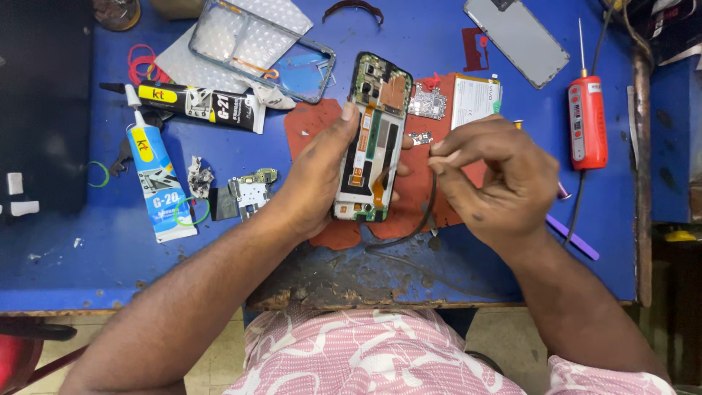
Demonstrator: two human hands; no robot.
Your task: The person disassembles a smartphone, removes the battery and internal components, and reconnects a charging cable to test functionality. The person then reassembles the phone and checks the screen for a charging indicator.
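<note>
My left hand [311,179] grips an opened phone body [371,139] with its back cover off, circuit boards and an orange flex cable showing. It holds the phone over a red mat [314,121] on the blue workbench [88,256]. My right hand [493,175] hovers just right of the phone with fingertips pinched together near a thin black cable [426,212] that curves down toward the bench edge. Whether the fingers hold a small part is too small to tell.
Two glue tubes lie at left, one white and blue [155,179], one black [201,104]. A clear phone frame [259,47] and a dark screen panel [517,36] lie at the back. A battery [475,101], a small board [252,192] and a red tool [587,121] sit nearby.
</note>
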